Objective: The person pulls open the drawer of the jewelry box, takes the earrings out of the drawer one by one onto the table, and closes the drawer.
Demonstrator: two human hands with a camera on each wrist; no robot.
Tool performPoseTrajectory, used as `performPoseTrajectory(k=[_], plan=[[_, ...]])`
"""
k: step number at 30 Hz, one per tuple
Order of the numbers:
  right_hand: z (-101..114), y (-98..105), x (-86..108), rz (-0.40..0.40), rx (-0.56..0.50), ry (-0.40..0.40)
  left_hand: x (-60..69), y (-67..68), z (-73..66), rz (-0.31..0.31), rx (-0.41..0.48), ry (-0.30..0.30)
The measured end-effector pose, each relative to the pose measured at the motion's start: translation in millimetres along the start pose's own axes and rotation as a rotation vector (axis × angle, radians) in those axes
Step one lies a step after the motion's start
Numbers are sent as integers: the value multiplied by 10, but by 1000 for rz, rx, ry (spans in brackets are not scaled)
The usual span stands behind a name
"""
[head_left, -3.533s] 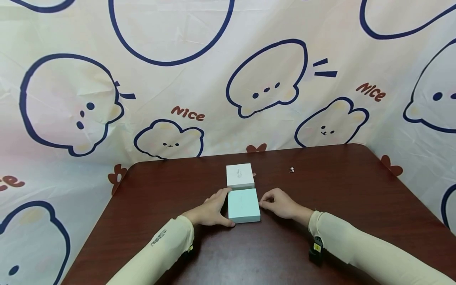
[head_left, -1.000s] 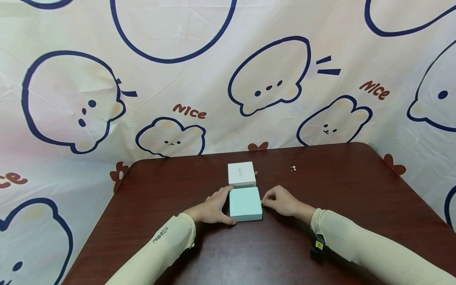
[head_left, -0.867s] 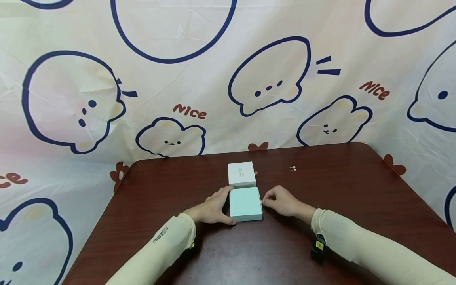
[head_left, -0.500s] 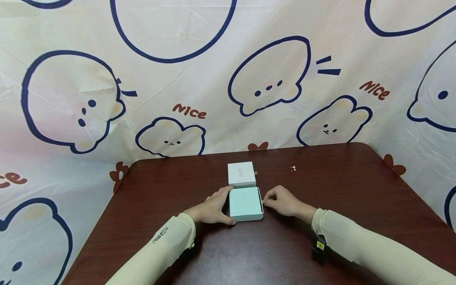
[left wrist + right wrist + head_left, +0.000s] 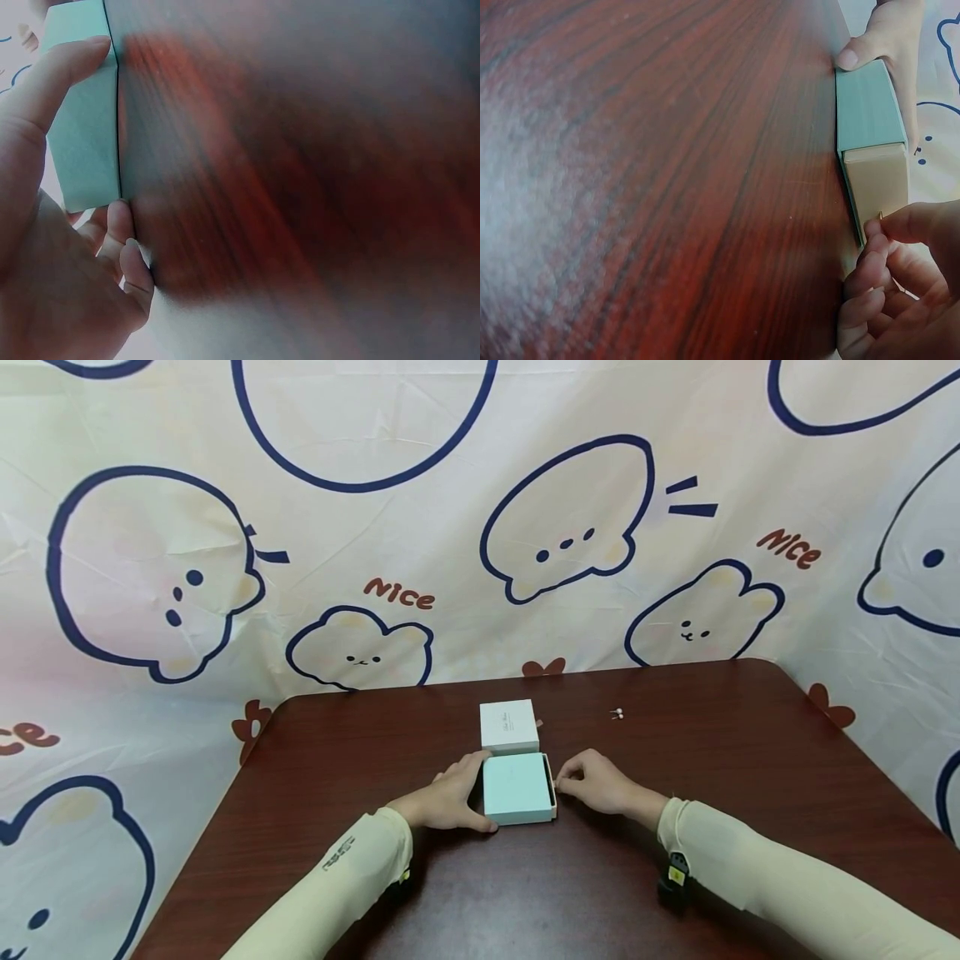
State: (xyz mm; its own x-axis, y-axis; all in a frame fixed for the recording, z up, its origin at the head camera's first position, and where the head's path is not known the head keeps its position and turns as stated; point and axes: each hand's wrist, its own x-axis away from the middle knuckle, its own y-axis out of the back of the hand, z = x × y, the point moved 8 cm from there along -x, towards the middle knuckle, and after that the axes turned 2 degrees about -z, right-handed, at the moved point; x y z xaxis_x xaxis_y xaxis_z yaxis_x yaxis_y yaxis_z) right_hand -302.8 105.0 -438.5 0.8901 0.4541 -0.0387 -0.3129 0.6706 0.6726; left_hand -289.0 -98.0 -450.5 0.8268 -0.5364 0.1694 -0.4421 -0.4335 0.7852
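Screened-in setting: whether it belonged to a home, an office or a studio could not be told. Creased cloth [image 5: 420, 543], printed with cartoon animals and "Nice", bounded the wood-grain table [image 5: 510, 885] at back and sides.

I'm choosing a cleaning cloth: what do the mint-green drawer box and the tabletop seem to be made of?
Mint-green drawer box: probably stiff cardboard, matte, judging by its flat faces and crisp edges.
Tabletop: wood or wood-look laminate, glossy; reddish-brown streaked grain and a pale sheen show, but which it is, I cannot tell.
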Motion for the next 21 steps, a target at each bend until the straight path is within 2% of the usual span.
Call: performPoseTrajectory(k=[21], plan=[[-17, 26, 31, 4, -6, -8, 4, -5, 10, 6, 4, 10]])
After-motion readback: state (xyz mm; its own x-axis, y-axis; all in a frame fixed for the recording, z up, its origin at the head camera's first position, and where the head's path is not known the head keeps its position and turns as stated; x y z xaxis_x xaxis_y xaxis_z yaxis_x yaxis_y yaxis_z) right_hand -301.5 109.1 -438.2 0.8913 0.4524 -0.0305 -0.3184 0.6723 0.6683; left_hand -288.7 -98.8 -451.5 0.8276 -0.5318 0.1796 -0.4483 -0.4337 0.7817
